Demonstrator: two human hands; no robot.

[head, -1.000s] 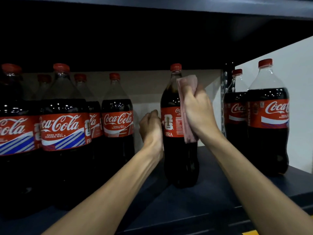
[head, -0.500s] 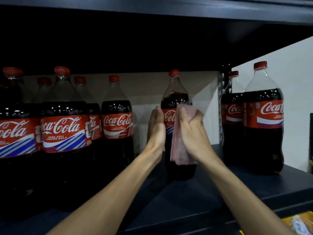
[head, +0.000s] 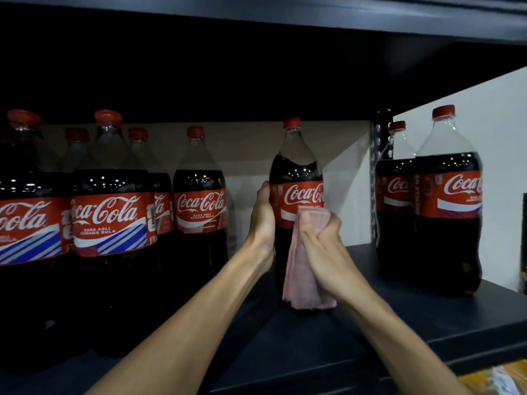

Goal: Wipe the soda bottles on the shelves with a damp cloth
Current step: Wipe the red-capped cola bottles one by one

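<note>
A large cola bottle (head: pixel 296 172) with a red cap and red label stands upright in the middle of the dark shelf (head: pixel 356 332). My left hand (head: pixel 263 220) rests flat against its left side, fingers straight and pointing up. My right hand (head: pixel 322 252) grips a folded pink cloth (head: pixel 302 280) and presses it against the bottle's lower front, below the label. The cloth hangs down to the bottle's base and hides it.
Several more cola bottles (head: pixel 111 218) crowd the shelf's left side. Two more bottles (head: pixel 447 201) stand at the right by a white wall (head: pixel 499 109). The upper shelf (head: pixel 285 12) hangs low overhead. Colourful packaging (head: pixel 496 377) shows below at the bottom right.
My right hand has slid the cloth down from the bottle's neck to its lower body. My left hand moved from beside the bottle onto its left side, and the label has turned to face me.
</note>
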